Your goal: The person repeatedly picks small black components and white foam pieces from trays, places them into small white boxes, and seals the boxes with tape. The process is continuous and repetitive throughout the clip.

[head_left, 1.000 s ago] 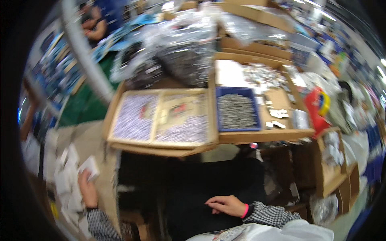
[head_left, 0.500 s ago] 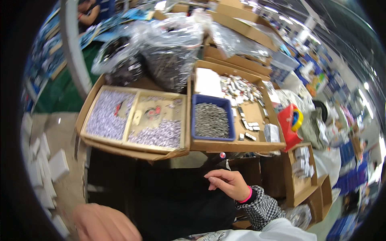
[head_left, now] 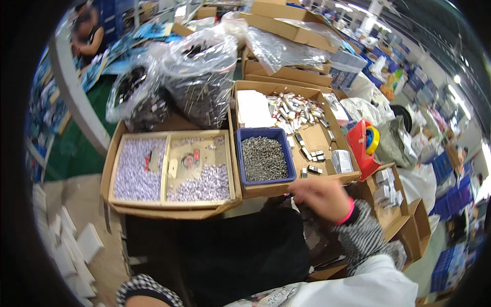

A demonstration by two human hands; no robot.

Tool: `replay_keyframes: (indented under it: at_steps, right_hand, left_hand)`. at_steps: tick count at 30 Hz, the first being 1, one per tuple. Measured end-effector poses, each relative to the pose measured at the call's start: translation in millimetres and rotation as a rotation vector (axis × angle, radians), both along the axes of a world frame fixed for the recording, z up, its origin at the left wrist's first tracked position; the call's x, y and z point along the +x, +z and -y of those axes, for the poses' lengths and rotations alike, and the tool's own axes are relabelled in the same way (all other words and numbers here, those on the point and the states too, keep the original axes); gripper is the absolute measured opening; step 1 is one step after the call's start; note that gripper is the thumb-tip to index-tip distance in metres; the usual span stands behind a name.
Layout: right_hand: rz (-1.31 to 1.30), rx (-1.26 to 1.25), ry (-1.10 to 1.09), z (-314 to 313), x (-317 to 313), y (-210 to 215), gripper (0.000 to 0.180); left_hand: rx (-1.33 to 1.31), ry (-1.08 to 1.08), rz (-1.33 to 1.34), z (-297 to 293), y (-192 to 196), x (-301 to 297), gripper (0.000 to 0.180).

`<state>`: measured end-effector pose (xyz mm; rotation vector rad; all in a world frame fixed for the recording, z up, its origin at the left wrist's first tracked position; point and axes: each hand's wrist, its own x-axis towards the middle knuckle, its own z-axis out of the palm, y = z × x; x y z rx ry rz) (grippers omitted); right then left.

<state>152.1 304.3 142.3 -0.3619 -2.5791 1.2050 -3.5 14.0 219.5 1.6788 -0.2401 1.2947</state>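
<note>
Black-and-white pieces (head_left: 317, 155), small and oblong, lie loose in an open carton (head_left: 314, 137) just beyond the right hand (head_left: 322, 197). Left to right: white slabs (head_left: 90, 242) lie far to that hand's left, well apart from it. Checked sleeve (head_left: 146, 281) noted at the lower edge; the left hand itself is out of view, condition undetermined. Wooden tray (head_left: 164, 174) of pale bits sits beyond the right hand, to its left. Blue tub (head_left: 269, 182) of metal pins (head_left: 263, 158) stands nearer, ahead and left. Pieces: judged light, stiff and smooth, liable to slip; long sides appear the best hold. Right hand: blurred, near the carton's close edge, fingers pointing left, seemingly part-bent; whether spread or pinching, holding or touching anything, cannot be told. Small white packets (head_left: 387, 195) lie to its right.
</note>
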Motion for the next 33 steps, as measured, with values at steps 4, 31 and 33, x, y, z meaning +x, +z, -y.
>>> replay_keyframes:
  at_steps: [4, 31, 33]
  right_hand:
    - [0.143, 0.401, -0.188, -95.5, -21.9, 15.4, 0.024]
    - [0.001, 0.975, 0.459, -80.8, -359.3, 145.7, 0.026]
    - [0.224, 1.119, 0.486, -73.2, -398.6, 133.3, 0.031]
  left_hand:
    - [-0.157, 0.079, -0.302, 0.4, -39.5, -11.0, 0.014]
    - [-0.748, 2.322, -0.945, -14.7, -403.1, -20.6, 0.025]
    - [-0.746, 2.33, -0.936, -12.8, -406.4, -21.7, 0.026]
